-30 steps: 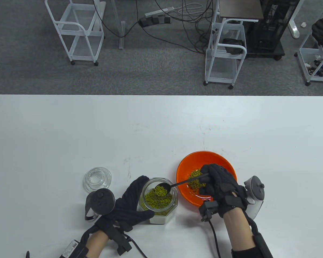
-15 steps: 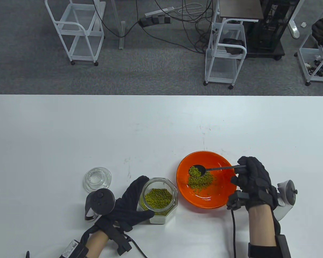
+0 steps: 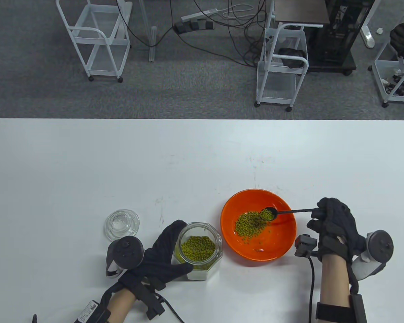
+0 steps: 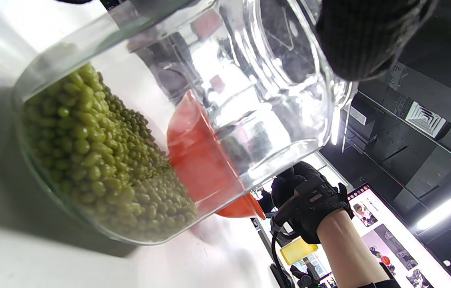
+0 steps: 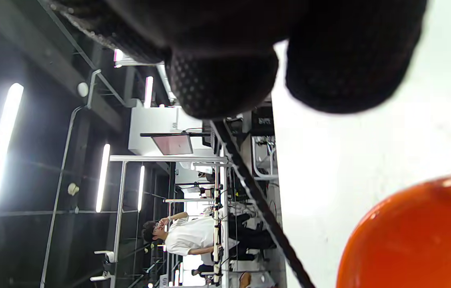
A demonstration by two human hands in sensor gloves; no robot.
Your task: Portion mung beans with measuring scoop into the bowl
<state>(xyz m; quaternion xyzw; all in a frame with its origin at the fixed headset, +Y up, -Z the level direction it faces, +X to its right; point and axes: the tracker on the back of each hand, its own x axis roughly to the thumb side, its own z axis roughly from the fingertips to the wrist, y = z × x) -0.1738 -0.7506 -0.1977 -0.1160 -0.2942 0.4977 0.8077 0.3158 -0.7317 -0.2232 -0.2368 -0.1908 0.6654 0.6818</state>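
Note:
An orange bowl [image 3: 282, 242] holds a heap of green mung beans [image 3: 250, 224]. My right hand [image 3: 333, 223] grips the thin handle of a black measuring scoop [image 3: 270, 213]; the scoop head hangs tipped over the bowl at the heap's right edge. The handle [image 5: 249, 184] runs below my gloved fingertips [image 5: 221, 80], with the bowl's orange wall [image 5: 417, 240] at the lower right. My left hand [image 3: 161, 259] wraps the side of an open glass jar [image 3: 199, 246] partly filled with beans. Seen close, the jar [image 4: 137, 132] shows beans in its lower half and the orange bowl behind it.
The jar's glass lid [image 3: 122, 224] lies on the white table [image 3: 87, 168] left of the jar. Cables trail from both wrists toward the near edge. White wire carts [image 3: 281, 67] stand on the grey floor beyond the far edge.
My right hand carried the loaded scoop from the jar rightward over the bowl and tipped it; the bean heap in the bowl grew. The left hand and jar stayed still.

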